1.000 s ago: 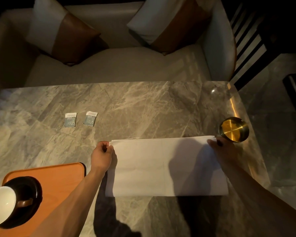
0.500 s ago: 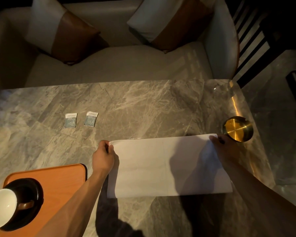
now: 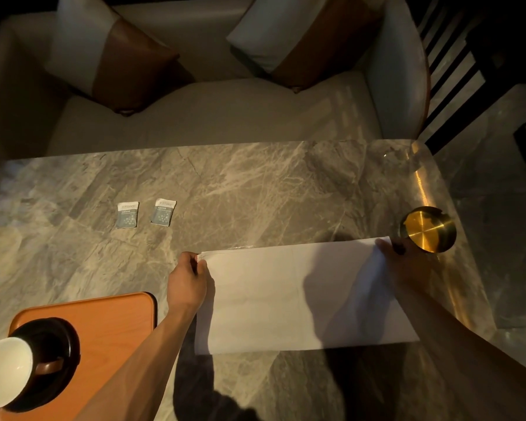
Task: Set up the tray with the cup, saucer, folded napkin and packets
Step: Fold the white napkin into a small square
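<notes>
I have the marble worktop (image 3: 255, 183) filling most of my view, with a pale sofa beyond it at twelve o'clock. On it, toward four o'clock from the middle, the white napkin (image 3: 271, 293) lies as a long band, apparently already folded over once; its far edge looks doubled, though the dim light leaves me unsure how many layers there are. It looks limp and smooth, with faint creases, one crossing its middle.

The orange tray (image 3: 116, 323) sits at eight o'clock, carrying the dark saucer (image 3: 64, 344) with the white cup (image 3: 3, 372) on it. My left hand (image 3: 187, 281) pinches the napkin's far left corner; my right hand (image 3: 404, 265) is closed on the far right corner, its fingers deep in shadow. The brass dish (image 3: 428, 228) stands just beside that right hand, at two o'clock. The two packets (image 3: 146, 213) lie side by side at ten o'clock, well apart from the tray.

My worry is the next fold: if my hands move unevenly the corners will not meet and the cloth will skew. A wide swing on the right could knock the brass dish, and a dragged hem could slide the whole napkin off line.
</notes>
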`<state>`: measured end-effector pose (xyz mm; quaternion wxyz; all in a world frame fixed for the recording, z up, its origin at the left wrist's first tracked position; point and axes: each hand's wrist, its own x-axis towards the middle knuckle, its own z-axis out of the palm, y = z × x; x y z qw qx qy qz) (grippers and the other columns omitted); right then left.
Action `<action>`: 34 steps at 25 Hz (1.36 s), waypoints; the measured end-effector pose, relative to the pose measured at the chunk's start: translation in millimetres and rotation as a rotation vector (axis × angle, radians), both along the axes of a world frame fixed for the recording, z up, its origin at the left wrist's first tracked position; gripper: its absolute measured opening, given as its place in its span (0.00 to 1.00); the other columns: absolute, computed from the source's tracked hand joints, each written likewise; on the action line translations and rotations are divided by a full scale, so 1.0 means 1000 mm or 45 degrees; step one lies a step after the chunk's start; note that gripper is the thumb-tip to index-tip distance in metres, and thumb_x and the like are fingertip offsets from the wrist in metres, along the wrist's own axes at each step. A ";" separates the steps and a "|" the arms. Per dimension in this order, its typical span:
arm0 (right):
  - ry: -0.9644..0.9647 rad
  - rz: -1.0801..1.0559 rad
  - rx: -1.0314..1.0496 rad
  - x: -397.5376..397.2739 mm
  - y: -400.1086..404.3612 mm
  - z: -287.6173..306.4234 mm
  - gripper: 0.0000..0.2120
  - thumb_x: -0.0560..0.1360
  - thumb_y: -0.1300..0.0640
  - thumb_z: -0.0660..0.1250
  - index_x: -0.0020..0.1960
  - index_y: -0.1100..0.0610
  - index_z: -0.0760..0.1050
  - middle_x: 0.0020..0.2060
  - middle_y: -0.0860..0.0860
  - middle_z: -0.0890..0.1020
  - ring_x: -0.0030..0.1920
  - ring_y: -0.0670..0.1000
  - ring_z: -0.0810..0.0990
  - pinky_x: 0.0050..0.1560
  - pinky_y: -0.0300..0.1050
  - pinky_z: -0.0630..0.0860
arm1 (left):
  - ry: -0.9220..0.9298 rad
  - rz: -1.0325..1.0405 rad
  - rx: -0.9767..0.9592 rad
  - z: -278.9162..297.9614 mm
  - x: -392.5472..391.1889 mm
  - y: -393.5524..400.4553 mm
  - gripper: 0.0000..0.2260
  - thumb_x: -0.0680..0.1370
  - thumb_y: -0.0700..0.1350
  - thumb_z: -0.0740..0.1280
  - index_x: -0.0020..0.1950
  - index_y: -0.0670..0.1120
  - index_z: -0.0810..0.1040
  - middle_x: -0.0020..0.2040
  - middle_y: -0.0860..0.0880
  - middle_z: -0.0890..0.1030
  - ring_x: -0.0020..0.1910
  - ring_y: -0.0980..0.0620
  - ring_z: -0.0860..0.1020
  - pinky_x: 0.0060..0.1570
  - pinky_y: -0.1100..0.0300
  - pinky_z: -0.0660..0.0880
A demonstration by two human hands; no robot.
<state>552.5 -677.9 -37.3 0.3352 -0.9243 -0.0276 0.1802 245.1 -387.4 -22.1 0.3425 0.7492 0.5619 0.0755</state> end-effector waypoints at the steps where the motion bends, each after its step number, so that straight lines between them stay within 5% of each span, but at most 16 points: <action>1: -0.016 0.000 -0.018 -0.001 0.000 -0.002 0.13 0.74 0.38 0.65 0.46 0.48 0.75 0.35 0.43 0.78 0.35 0.48 0.75 0.37 0.45 0.69 | 0.003 -0.001 -0.002 0.001 0.000 0.000 0.04 0.82 0.44 0.61 0.48 0.44 0.71 0.36 0.48 0.78 0.36 0.45 0.75 0.36 0.54 0.68; 5: -0.095 0.042 -0.144 -0.001 0.004 -0.008 0.14 0.73 0.38 0.65 0.45 0.49 0.75 0.36 0.47 0.80 0.38 0.54 0.79 0.40 0.47 0.72 | 0.038 -0.006 -0.025 0.004 0.003 0.000 0.06 0.81 0.44 0.63 0.48 0.43 0.71 0.36 0.48 0.78 0.37 0.45 0.76 0.36 0.54 0.70; 9: -0.453 -0.036 -0.244 -0.008 0.009 -0.016 0.16 0.73 0.40 0.69 0.43 0.54 0.78 0.36 0.55 0.83 0.37 0.59 0.81 0.40 0.45 0.70 | 0.085 0.033 -0.057 0.006 0.006 0.001 0.07 0.80 0.47 0.65 0.49 0.44 0.72 0.38 0.47 0.79 0.39 0.43 0.78 0.38 0.53 0.72; 15: -0.377 -0.172 -0.505 -0.011 0.014 -0.013 0.21 0.74 0.40 0.67 0.45 0.60 0.80 0.40 0.62 0.83 0.43 0.64 0.83 0.43 0.55 0.77 | 0.245 -0.032 0.021 0.009 0.000 0.006 0.13 0.79 0.54 0.66 0.50 0.45 0.71 0.43 0.47 0.80 0.42 0.43 0.78 0.42 0.48 0.77; 19: -0.190 -0.037 -0.184 -0.011 -0.002 0.000 0.10 0.77 0.51 0.65 0.52 0.56 0.78 0.45 0.57 0.81 0.44 0.60 0.79 0.45 0.53 0.75 | 0.319 -0.172 0.145 0.010 -0.009 -0.002 0.15 0.80 0.55 0.64 0.54 0.44 0.72 0.51 0.44 0.77 0.48 0.42 0.77 0.43 0.45 0.77; 21: -0.275 -0.038 -0.243 -0.027 -0.009 0.007 0.12 0.78 0.53 0.64 0.58 0.59 0.76 0.52 0.61 0.80 0.51 0.63 0.77 0.51 0.55 0.73 | 0.353 -0.232 0.329 0.008 -0.014 -0.017 0.13 0.80 0.53 0.64 0.56 0.44 0.75 0.53 0.42 0.77 0.50 0.42 0.74 0.47 0.45 0.76; 25: -0.734 0.717 -0.320 -0.110 -0.016 0.013 0.21 0.78 0.48 0.59 0.64 0.59 0.76 0.61 0.60 0.79 0.61 0.63 0.76 0.61 0.59 0.71 | 0.199 -0.570 0.526 0.001 -0.015 -0.082 0.15 0.80 0.51 0.61 0.63 0.47 0.75 0.65 0.45 0.74 0.63 0.43 0.71 0.62 0.46 0.68; 29: -0.577 1.147 -0.336 -0.171 -0.010 0.000 0.23 0.81 0.45 0.55 0.74 0.52 0.68 0.74 0.53 0.69 0.76 0.59 0.62 0.72 0.65 0.61 | 0.157 -0.904 0.485 -0.013 0.000 -0.146 0.20 0.83 0.52 0.57 0.74 0.50 0.67 0.78 0.47 0.63 0.78 0.44 0.57 0.75 0.43 0.53; 34: -0.438 1.272 -0.556 -0.185 -0.008 -0.010 0.29 0.82 0.41 0.44 0.78 0.54 0.58 0.79 0.55 0.57 0.79 0.61 0.50 0.73 0.70 0.56 | 0.412 -1.018 0.460 -0.029 0.004 -0.179 0.25 0.84 0.55 0.48 0.81 0.51 0.51 0.82 0.49 0.47 0.80 0.46 0.43 0.75 0.41 0.44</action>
